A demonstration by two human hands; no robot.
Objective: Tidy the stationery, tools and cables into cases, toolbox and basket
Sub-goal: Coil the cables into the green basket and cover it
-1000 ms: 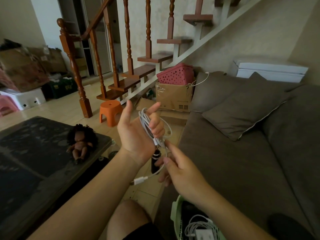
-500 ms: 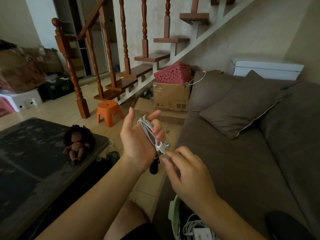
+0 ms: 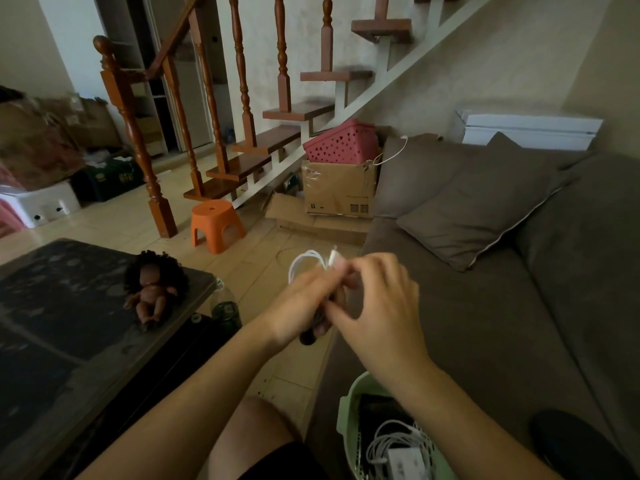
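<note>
Your left hand [image 3: 304,303] grips the coiled cable [image 3: 306,252] near frame centre, and your right hand [image 3: 377,306] pinches its loose end against the coil, so this looks like finishing the wrap. Next, tuck that end so the coil holds. Then lower the bundle into the basket [image 3: 346,410] at 5 o'clock on the sofa [image 3: 485,323].

far: wooden staircase [image 3: 277,116], turned balusters, beige wall [image 3: 502,57] | floor [image 3: 114,223]: pale tiles, orange stool [image 3: 216,223] near newel post | right: brown sofa [image 3: 485,323], matching cushion [image 3: 478,209] | near left: dark worktop [image 3: 52,323] | far centre: cardboard box [image 3: 337,188] beside sofa | light: dim
</note>
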